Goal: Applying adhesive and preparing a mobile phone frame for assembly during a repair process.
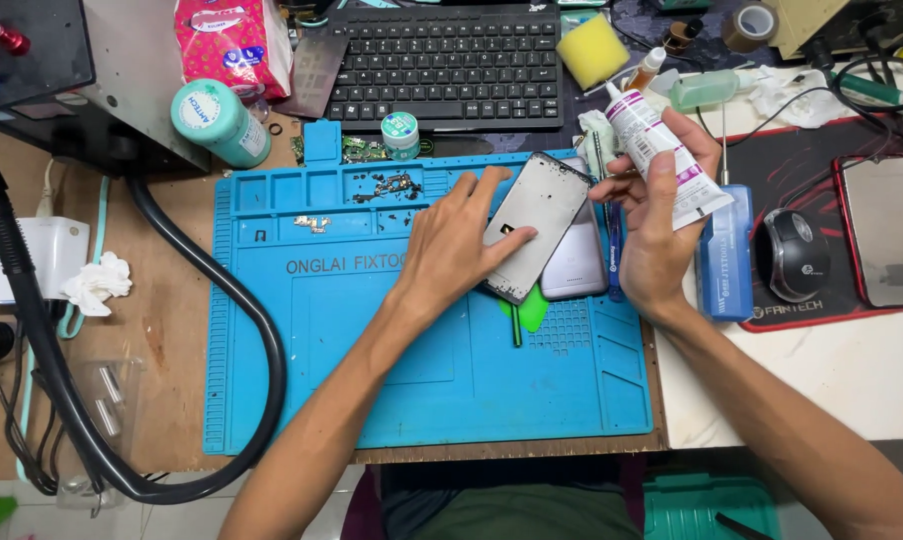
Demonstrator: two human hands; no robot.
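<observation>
So here we've got both hands over the blue silicone repair mat (372, 380). Our left hand (459, 240) is wrapped around the left edge of a phone frame (534, 225), fingers curled under it and thumb lying along the front, holding it tilted up off the mat. The frame's grey inner side faces us, with a small dark patch about the middle, just right of our thumb tip.

Our right hand (657, 215) is closed around a white glue tube (662, 155) with purple print, fingers pinching the body, nozzle pointing up and left, away from the frame. The tube sits just right of the frame's top corner, near it but not touching as far as we can tell.

Right under the frame, between our two hands, there's a silver phone back (578, 265) lying flat on the mat, and a green pick (532, 312) peeking out just below our left fingers. A blue flat tool case (724, 255) lies just beyond our right palm, and a black mouse (792, 255) on a red-edged pad sits further right of that, with a dark phone (887, 230) past it.

Above our left fingers, some small scraps of parts (387, 187) are scattered on the mat's top trays. Further up there's a black keyboard (447, 60), a yellow sponge (593, 48) and a teal canister (219, 122) off to the left.
</observation>
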